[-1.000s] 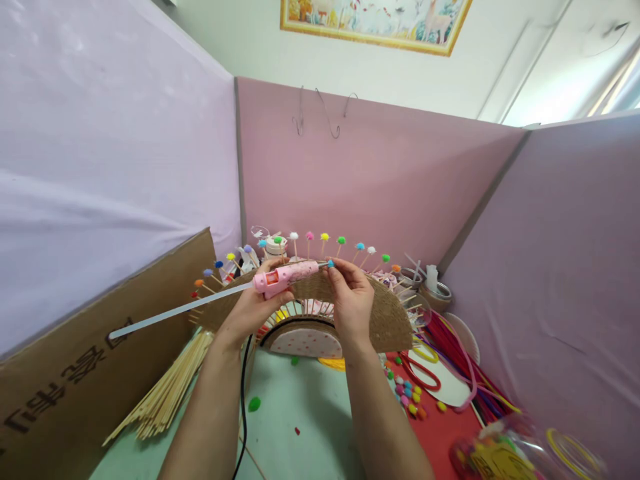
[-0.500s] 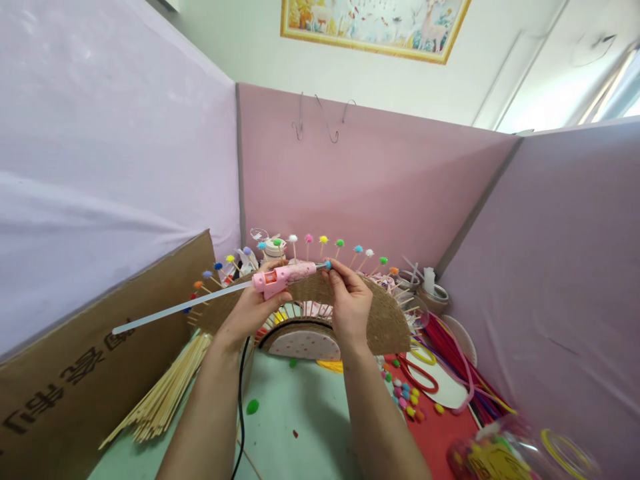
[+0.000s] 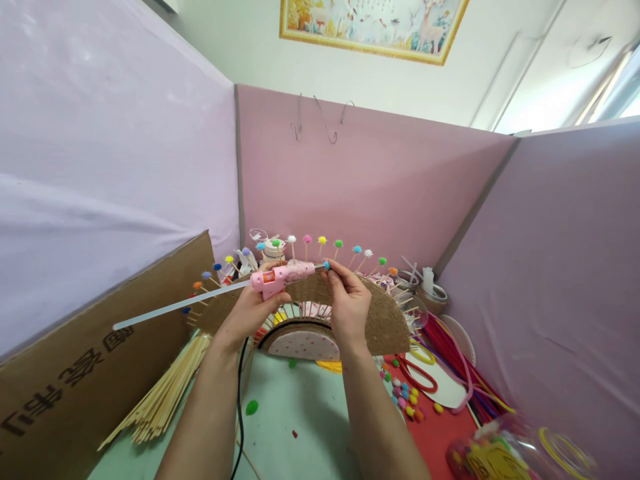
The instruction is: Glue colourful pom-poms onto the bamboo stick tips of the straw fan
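Observation:
My left hand grips a pink hot glue gun with a long white glue stick sticking out to the left. Its nozzle touches a small blue pompom pinched in the fingertips of my right hand. Both hands hover in front of a brown arch of cardboard that stands on the table. Thin sticks tipped with coloured pompoms fan out along the arch's top edge.
A bundle of bamboo sticks lies at the left beside a cardboard sheet. Loose pompoms, pipe cleaners and a clear jar sit at the right. Pink partition walls enclose the table. The gun's black cord hangs down.
Almost nothing has changed. The glue gun's nozzle stays against the blue pompom, and both hands have shifted only slightly.

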`<state>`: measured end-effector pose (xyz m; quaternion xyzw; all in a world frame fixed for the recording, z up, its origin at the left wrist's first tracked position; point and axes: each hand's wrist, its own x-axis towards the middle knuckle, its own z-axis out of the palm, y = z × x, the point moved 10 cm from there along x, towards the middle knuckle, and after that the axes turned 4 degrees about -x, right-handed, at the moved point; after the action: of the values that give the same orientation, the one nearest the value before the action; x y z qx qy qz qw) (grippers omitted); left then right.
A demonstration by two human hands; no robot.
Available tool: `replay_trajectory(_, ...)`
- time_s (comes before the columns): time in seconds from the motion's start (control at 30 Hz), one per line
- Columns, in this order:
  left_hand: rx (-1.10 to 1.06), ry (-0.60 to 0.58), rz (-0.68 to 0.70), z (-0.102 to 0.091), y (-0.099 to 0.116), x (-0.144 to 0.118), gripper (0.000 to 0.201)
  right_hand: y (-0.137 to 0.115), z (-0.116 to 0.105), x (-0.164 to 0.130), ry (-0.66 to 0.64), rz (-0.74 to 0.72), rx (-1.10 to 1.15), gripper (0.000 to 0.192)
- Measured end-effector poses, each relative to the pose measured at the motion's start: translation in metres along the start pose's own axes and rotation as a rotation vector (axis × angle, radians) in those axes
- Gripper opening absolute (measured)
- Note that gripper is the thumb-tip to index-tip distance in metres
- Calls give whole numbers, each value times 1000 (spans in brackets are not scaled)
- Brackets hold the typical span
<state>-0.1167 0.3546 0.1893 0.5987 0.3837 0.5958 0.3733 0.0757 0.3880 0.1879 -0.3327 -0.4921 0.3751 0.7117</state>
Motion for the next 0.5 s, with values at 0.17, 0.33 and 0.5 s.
replay_trajectory(0.17,-15,-8,-5,1,-1,1,55,-2,-1,-1,13,2,11,26)
replay_trajectory(0.33,27,34,18,-3,1,1,57,-4,-2,-2,34,8,9,25)
replay_trajectory(0.5,52,37,22,-3,2,1,57,2,-4,0,45,24,47,23)
